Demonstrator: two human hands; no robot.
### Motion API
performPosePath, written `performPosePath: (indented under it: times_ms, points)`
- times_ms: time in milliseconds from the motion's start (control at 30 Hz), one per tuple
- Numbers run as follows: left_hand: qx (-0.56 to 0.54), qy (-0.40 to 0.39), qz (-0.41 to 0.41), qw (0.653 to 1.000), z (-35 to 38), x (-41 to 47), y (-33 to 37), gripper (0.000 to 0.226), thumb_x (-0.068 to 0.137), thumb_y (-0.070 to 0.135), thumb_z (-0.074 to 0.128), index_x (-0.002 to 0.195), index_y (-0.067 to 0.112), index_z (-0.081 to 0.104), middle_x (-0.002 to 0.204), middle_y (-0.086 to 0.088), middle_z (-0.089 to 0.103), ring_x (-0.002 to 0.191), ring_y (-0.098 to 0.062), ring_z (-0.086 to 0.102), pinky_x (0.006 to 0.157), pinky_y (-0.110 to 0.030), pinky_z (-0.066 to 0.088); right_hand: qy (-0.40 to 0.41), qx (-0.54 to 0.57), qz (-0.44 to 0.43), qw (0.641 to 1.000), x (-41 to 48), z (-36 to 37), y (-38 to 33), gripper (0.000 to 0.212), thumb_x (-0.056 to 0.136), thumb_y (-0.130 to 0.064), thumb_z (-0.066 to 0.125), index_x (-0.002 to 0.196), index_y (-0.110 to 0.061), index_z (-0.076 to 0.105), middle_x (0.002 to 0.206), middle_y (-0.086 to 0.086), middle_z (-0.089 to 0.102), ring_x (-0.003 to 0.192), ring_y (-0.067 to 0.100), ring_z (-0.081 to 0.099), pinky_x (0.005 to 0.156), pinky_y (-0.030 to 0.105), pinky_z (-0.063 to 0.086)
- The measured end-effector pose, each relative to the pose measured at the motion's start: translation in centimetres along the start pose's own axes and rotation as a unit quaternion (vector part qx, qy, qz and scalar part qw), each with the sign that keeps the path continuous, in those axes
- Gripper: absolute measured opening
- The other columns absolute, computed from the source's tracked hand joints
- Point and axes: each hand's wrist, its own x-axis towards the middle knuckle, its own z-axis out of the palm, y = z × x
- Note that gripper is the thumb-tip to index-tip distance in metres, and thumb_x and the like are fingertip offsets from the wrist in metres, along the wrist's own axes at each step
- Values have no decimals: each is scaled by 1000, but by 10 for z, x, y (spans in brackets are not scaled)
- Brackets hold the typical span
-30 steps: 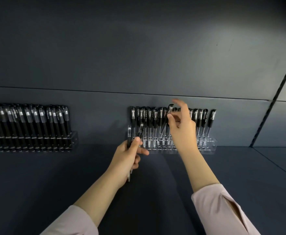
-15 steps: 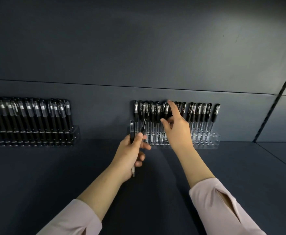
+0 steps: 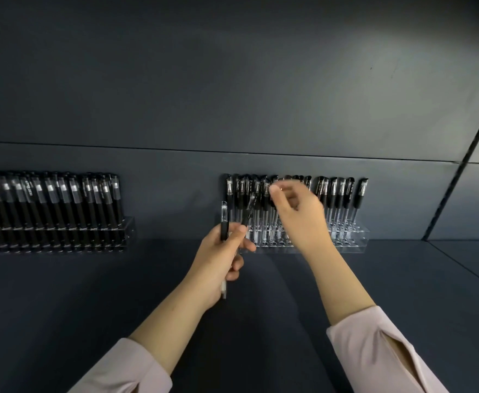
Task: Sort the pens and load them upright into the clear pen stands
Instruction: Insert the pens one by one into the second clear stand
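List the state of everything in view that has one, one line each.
left stand: packed full.
left-stand pens: capped, standing upright.
right stand: partly loaded, front holes free at its right end.
right-stand pens: capped, upright.
left grip: holds two loose pens, capped, one upright, one tilted.
right grip: at the cap tops in the right stand, blurred; hold unclear.

Dark bench [image 3: 62, 307] carrying two clear stands of upright black pens [image 3: 48, 205]: full stand [image 3: 127, 225] at 10 o'clock, second stand [image 3: 357, 242] at 12 o'clock.
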Motion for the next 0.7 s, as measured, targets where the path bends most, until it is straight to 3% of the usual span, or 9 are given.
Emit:
performPosePath:
  times_ms: [100, 233, 367, 433, 533, 600, 700]
  points:
    - [3, -7, 5, 1000, 2, -3, 1, 13, 96, 29, 60, 107, 23, 60, 69, 4, 70, 40, -6, 40, 34, -18, 27, -100, 100, 73, 987, -5, 2, -5, 14, 90, -32, 65, 100, -22, 66, 88, -6, 68, 71, -1, 58, 65, 14, 48]
    - [9, -17, 17, 1000, 2, -5, 2, 16, 94, 31, 62, 108, 23, 61, 69, 5, 69, 41, -6, 40, 34, -18, 27, -136, 196, 149, 960, -6, 0, -2, 22, 86, -20, 71, 105, -22, 61, 81, -5, 71, 76, 7, 65, 65, 20, 53]
    - [14, -19, 18, 1000, 3, -6, 3, 17, 93, 35, 63, 105, 22, 62, 68, 5, 68, 40, -6, 38, 35, -17, 26, -133, 246, 168, 945, -4, -2, -1, 25, 87, -11, 69, 109, -16, 59, 76, -3, 70, 73, 12, 65, 66, 24, 53]
    - [24, -18, 13, 999, 3, -6, 4, 21, 94, 40, 60, 105, 23, 62, 67, 7, 67, 41, -6, 38, 35, -17, 25, -68, 269, 175, 945, -1, -5, 0, 27, 88, -8, 67, 111, -16, 57, 77, -3, 70, 70, 13, 66, 66, 24, 54]
    - [36, -6, -11, 999, 3, -6, 6, 30, 97, 48, 51, 108, 22, 60, 62, 9, 62, 40, -5, 36, 35, -18, 24, 119, 267, 169, 941, 4, -17, 3, 25, 91, -5, 62, 105, -23, 50, 82, 3, 65, 67, 14, 68, 69, 27, 57]
    - [31, 10, -34, 999, 3, -4, 6, 35, 99, 49, 45, 104, 17, 59, 59, 8, 58, 39, -6, 33, 35, -17, 23, 234, 201, 124, 943, 5, -26, 7, 23, 94, -6, 56, 106, -23, 46, 85, 6, 62, 75, 21, 68, 74, 31, 57]
    - [-12, 19, -72, 997, 3, -2, 8, 30, 103, 40, 39, 90, 16, 51, 55, 6, 51, 37, -7, 28, 33, -16, 20, 297, 91, 58, 949, 3, -36, 13, 22, 96, -15, 52, 111, -27, 44, 95, 6, 63, 81, 23, 66, 66, 21, 49]
